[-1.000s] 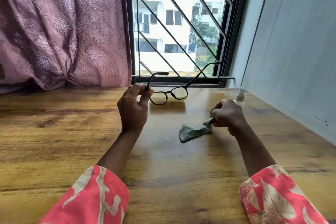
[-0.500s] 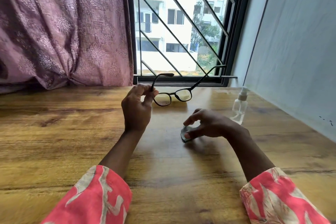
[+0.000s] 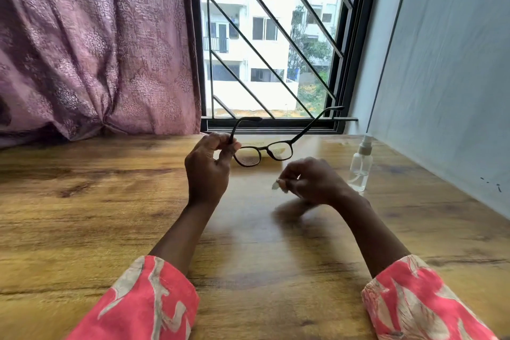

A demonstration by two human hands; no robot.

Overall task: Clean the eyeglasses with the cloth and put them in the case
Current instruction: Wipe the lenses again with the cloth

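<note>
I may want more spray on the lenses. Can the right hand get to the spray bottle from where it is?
Probably yes. The spray bottle stands upright just right of the right hand, with bare table between them. The fingers pinch something small and pale, maybe the cloth, which could hamper a grip.

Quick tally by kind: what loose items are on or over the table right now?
Eyeglasses: 1, held by the left hand
Spray bottle: 1, standing on the table
Cloth: 1, only a corner showing in the right hand
Case: 0 identifiable
Total: 3
</note>
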